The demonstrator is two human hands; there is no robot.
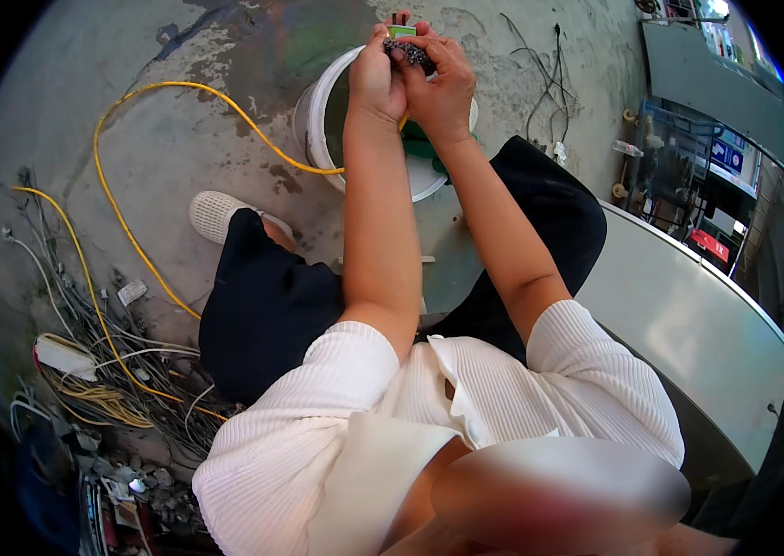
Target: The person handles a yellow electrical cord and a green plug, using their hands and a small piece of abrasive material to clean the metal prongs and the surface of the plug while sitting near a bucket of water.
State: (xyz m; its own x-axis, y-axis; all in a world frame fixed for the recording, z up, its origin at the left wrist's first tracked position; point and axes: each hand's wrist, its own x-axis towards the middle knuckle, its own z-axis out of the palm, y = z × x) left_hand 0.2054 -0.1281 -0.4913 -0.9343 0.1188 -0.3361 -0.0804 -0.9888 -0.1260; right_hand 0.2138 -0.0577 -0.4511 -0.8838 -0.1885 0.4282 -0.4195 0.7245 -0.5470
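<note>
Both my arms reach out over a white bucket [316, 116]. My left hand [376, 82] is closed around what looks like a plug [401, 31], with a green-and-white face and two dark prongs pointing away from me. Pressed against its near side is a dark, speckled scouring pad [409, 56], pinched in the fingers of my right hand [443, 88]. A yellow cable [253, 120] loops over the floor, crosses the bucket's rim and shows again just below my hands. Its join with the plug is hidden by my fingers.
A heap of tangled cables [123, 347] lies left of my leg, with rubble [156, 496] behind it. Thin dark wires [554, 83] rest on the floor beyond the bucket. To the right stand a pale metal panel [679, 315] and a wheeled rack [675, 162].
</note>
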